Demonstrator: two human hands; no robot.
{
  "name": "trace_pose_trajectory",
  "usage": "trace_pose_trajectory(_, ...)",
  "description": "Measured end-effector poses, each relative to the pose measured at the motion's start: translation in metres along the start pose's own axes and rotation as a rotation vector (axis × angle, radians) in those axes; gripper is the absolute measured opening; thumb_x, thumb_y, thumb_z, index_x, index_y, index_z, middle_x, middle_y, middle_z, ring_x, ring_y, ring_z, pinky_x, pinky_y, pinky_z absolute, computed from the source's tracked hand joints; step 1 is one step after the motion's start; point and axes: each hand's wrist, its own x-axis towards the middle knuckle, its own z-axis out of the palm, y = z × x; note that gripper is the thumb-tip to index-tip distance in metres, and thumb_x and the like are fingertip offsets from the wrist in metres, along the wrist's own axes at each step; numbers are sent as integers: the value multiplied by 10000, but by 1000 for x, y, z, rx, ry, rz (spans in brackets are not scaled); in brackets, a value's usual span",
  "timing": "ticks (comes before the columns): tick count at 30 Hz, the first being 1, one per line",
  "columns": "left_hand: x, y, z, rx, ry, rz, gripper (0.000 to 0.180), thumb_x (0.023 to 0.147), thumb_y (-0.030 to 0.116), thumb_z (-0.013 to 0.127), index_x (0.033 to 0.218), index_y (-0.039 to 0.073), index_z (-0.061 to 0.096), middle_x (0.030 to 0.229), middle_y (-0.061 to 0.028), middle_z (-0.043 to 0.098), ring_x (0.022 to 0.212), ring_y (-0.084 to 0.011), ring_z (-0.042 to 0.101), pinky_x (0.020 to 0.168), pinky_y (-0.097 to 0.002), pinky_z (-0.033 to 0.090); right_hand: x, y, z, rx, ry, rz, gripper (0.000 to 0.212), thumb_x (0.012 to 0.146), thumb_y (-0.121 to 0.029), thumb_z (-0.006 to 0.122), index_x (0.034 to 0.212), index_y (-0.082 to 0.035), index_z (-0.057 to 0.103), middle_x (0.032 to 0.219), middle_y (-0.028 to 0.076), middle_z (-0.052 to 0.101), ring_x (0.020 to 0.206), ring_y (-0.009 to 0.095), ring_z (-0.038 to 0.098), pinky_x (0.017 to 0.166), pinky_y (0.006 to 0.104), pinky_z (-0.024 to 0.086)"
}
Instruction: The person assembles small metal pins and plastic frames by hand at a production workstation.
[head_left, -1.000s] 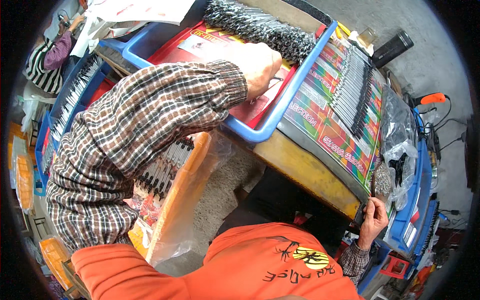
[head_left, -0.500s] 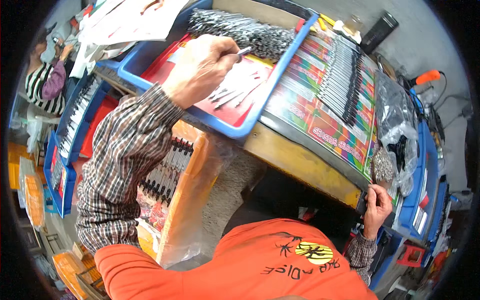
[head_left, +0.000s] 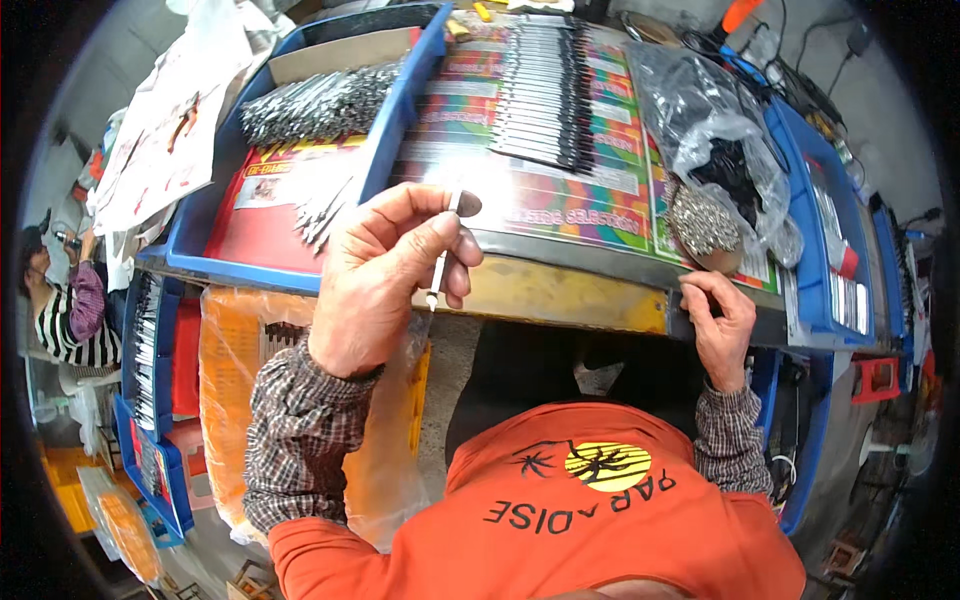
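My left hand holds a thin metal rod-like piece upright between thumb and fingers, in front of the table's edge. My right hand rests at the table edge, fingers pinched beside a heap of small metal parts. A blue tray at the left holds a pile of silver metal pieces and a few loose ones on red paper. A row of dark-tipped metal pieces lies on the colourful printed sheet.
A clear plastic bag with dark parts lies at the right. Blue bins stand further right. An orange plastic-wrapped crate sits below the table. A person in a striped top is at the far left.
My left hand has come out of the blue tray toward me, carrying one metal piece. The view has shifted left across the table. My right hand stays at the table edge.
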Motion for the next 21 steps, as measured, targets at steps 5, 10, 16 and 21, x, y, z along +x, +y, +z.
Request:
trace_pose_trajectory(5,2,-15,29,-69,-66,-67,187,915,117,518,1049,-5,561,746,-69,607,544,-110,558,478,-213,448,-5,0,-9,126,-19,16,49,822,15,604,860,34,629,748,43,617,631,72,567,562,206,448)
trace_pose_trajectory(10,10,-25,53,-38,-96,-97,130,906,94,523,983,-7,553,753,-94,615,564,-123,571,515,-229,473,-8,7,-35,20,-9,-23,68,797,-22,635,858,8,638,761,77,634,640,145,601,586,250,472)
trace_pose_trajectory(16,13,-38,81,149,-77,-60,112,919,137,526,937,27,529,703,-62,585,541,-112,539,503,-218,451,1,20,-74,-56,63,-120,76,793,-31,651,860,3,639,775,62,638,625,118,561,559,238,441)
trace_pose_trajectory(21,19,-52,97,126,-162,-4,119,918,136,532,947,21,538,706,-65,589,586,-114,549,545,-224,465,8,32,-122,-152,201,-96,91,812,-46,641,872,21,627,733,42,611,628,80,533,572,224,438)
